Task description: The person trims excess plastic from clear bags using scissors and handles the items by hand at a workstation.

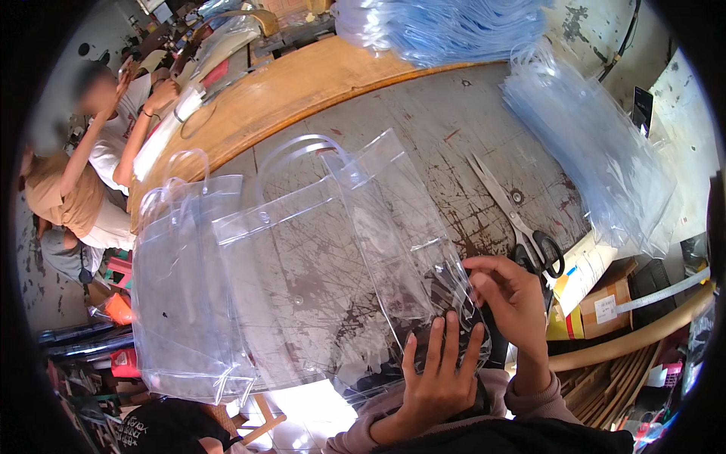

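Note:
A clear plastic tote bag with looped tube handles lies on the worn grey table, its side panel folded out to the right. My left hand rests on the lower end of this panel, palm down and fingers spread. At the panel's right edge, my right hand has its thumb and bent fingers closed on the plastic. More clear bags lie to the left, overlapping the first. Black-handled scissors lie beyond my right hand, blades pointing away.
Bluish clear plastic pieces are piled at the far side, and a stack of clear bags lies at the right. A wooden board borders the table. A cardboard box stands at the right. Other people sit at the far left.

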{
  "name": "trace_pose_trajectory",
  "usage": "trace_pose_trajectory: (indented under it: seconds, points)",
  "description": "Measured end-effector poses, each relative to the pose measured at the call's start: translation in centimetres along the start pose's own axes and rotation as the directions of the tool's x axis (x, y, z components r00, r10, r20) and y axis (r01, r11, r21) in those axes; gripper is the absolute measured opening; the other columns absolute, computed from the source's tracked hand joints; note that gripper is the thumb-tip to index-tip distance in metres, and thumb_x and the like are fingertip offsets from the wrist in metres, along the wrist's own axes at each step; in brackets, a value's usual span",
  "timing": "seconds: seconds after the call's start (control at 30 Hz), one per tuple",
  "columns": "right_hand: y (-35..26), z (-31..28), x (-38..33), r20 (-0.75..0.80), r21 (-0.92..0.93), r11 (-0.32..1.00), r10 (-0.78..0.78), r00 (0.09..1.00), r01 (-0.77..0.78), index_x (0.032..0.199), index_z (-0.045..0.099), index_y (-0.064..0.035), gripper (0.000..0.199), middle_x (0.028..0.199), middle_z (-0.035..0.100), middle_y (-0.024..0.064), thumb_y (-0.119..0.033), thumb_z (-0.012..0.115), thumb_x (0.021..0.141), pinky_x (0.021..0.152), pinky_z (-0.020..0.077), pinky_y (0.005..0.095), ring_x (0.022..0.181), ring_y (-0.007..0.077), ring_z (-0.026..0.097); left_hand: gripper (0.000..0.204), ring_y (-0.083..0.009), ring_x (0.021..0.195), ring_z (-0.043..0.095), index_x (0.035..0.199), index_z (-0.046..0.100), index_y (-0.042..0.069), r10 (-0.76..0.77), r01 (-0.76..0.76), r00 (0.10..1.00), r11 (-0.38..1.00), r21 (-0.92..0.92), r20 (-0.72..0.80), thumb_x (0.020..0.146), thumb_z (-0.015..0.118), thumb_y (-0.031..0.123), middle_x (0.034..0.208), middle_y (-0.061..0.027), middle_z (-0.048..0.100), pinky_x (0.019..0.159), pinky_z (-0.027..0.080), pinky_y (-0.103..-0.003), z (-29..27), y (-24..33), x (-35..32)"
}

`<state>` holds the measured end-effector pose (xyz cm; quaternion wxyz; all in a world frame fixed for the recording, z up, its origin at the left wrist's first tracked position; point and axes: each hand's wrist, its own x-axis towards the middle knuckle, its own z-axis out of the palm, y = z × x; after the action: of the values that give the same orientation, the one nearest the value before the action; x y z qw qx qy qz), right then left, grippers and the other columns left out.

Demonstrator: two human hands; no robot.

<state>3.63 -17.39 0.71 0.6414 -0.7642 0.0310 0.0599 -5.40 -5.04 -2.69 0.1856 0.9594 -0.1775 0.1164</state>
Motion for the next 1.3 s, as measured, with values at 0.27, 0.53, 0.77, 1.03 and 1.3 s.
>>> trace_pose_trajectory:
  seconds: [0.27, 0.53, 0.77, 1.03, 1.3]
  points:
    - [0.46, 0.65, 0.06, -0.044, -0.173, 0.976, -0.145, 0.988, 0.136, 0.1, 0.063, 0.0007, 0.021, 0.079, 0.062, 0.0077, -0.001, 0.064, 0.079, 0.057, 0.0461, 0.0219, 0.063, 0.0098, 0.057, 0.056, -0.0288, 0.123, 0.046, 0.126, 0.057, 0.017, -0.009, 0.011, 1.0, 0.999, 0.053, -0.028, 0.072, 0.052, 0.03, 0.131, -0.0197, 0.049, 0.102, 0.027, -0.054, 0.32, 0.07, -0.14]
    - [0.85, 0.56, 0.41, -0.028, -0.183, 0.973, -0.147, 0.989, 0.139, 0.099, 0.063, 0.0001, 0.019, 0.077, 0.061, 0.008, 0.0, 0.063, 0.08, 0.056, 0.0452, 0.0226, 0.06, 0.0096, 0.056, 0.055, -0.0292, 0.122, 0.047, 0.126, 0.057, 0.016, -0.001, 0.002, 1.0, 0.999, 0.039, -0.021, 0.073, 0.052, 0.029, 0.13, -0.0203, 0.05, 0.103, 0.026, -0.054, 0.21, -0.03, 0.07]
    - [0.64, 0.49, 0.33, -0.022, -0.189, 0.968, -0.174, 0.985, 0.167, 0.098, 0.063, 0.0008, 0.018, 0.078, 0.061, 0.0083, 0.0, 0.062, 0.08, 0.056, 0.0448, 0.0233, 0.059, 0.0111, 0.056, 0.054, -0.0299, 0.122, 0.047, 0.126, 0.058, 0.015, 0.008, -0.007, 1.0, 0.999, 0.045, -0.028, 0.074, 0.052, 0.029, 0.129, -0.021, 0.05, 0.103, 0.026, -0.054, 0.0, 0.12, 0.12]
    - [0.44, 0.94, 0.36, -0.025, -0.204, 0.965, -0.171, 0.985, 0.163, 0.098, 0.063, 0.0013, 0.018, 0.077, 0.061, 0.0081, 0.0, 0.062, 0.081, 0.055, 0.0442, 0.0231, 0.059, 0.0107, 0.056, 0.053, -0.031, 0.122, 0.047, 0.125, 0.058, 0.013, 0.007, -0.006, 1.0, 0.999, 0.035, -0.026, 0.074, 0.052, 0.027, 0.129, -0.0219, 0.05, 0.103, 0.025, -0.055, -0.08, -0.09, 0.02]
    - [0.19, 0.74, 0.37, -0.042, -0.243, 0.952, -0.204, 0.978, 0.188, 0.097, 0.064, -0.0001, 0.017, 0.077, 0.06, 0.0075, -0.001, 0.062, 0.081, 0.053, 0.0436, 0.0224, 0.058, 0.01, 0.055, 0.054, -0.0314, 0.123, 0.046, 0.125, 0.058, 0.012, 0.012, -0.011, 0.999, 1.0, 0.025, -0.03, 0.073, 0.052, 0.027, 0.13, -0.0225, 0.049, 0.103, 0.025, -0.056, 0.0, 0.19, 0.17]
